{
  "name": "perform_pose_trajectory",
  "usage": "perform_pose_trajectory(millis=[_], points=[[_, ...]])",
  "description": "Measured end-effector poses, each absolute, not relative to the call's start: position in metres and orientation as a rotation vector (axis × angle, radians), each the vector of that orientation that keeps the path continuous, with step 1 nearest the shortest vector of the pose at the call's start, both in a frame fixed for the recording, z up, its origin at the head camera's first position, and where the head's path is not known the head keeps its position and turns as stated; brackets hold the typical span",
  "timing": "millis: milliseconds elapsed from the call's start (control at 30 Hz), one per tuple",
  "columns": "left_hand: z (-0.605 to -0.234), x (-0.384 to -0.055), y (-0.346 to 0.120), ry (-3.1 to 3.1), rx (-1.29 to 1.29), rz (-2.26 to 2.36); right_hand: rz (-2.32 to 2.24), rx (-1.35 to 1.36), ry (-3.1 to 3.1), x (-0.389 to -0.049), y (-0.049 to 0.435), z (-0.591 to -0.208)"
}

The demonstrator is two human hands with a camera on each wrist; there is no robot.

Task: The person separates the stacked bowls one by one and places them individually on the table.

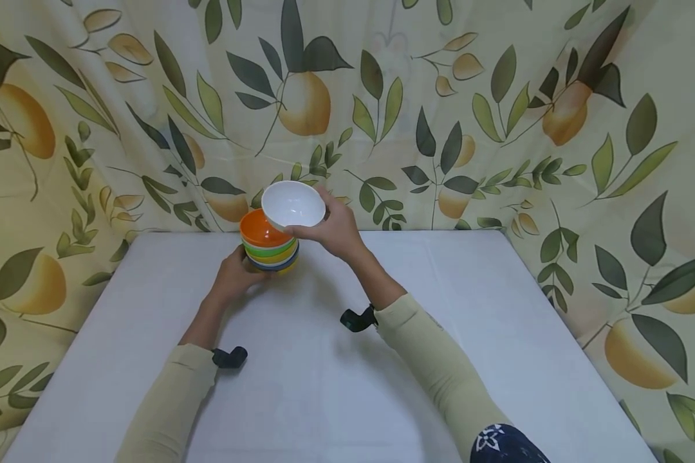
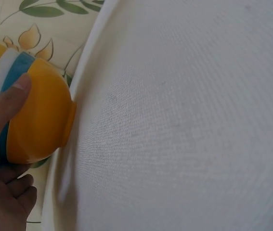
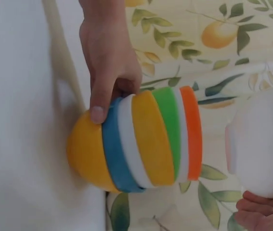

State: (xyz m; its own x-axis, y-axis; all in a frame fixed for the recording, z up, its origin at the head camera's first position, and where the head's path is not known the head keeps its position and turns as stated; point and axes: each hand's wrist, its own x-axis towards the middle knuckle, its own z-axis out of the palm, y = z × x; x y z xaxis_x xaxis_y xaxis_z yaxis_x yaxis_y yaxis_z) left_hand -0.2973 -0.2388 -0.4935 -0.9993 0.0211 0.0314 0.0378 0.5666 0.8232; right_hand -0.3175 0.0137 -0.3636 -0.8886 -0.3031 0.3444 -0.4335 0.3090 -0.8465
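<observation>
My left hand (image 1: 234,276) grips a stack of nested bowls low on its left side, near the table's far edge. An orange bowl (image 1: 260,228) tops the stack. Below it, the right wrist view shows white, a green bowl (image 3: 167,115), yellow, white, a blue bowl (image 3: 117,149) and a yellow bottom bowl (image 2: 42,113). The left thumb lies across the blue and yellow bowls. Whether the stack's foot touches the cloth, I cannot tell. My right hand (image 1: 338,228) holds a white bowl (image 1: 292,202) by its side, tilted, above and right of the stack, apart from it.
A white cloth (image 1: 347,386) covers the table. Behind and at both sides hangs a curtain (image 1: 376,38) printed with fruit and leaves, close to the bowls at the far edge. Each wrist wears a small black camera mount (image 1: 230,357).
</observation>
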Motion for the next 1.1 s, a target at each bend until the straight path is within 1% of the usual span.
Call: perform_pose_trajectory(millis=[200,533,1100], points=[[-0.493,-0.298,-0.24,-2.76,-0.061,-1.45,1.652,0.699,-2.404,-0.317,0.022,-0.373],[-0.496,-0.297,-0.239,-2.759,-0.048,-1.466,1.664,0.582,-2.399,-0.309,0.041,-0.389],[-0.495,-0.298,-0.241,-2.746,-0.046,-1.487,1.694,0.478,-2.416,-0.314,0.056,-0.418]])
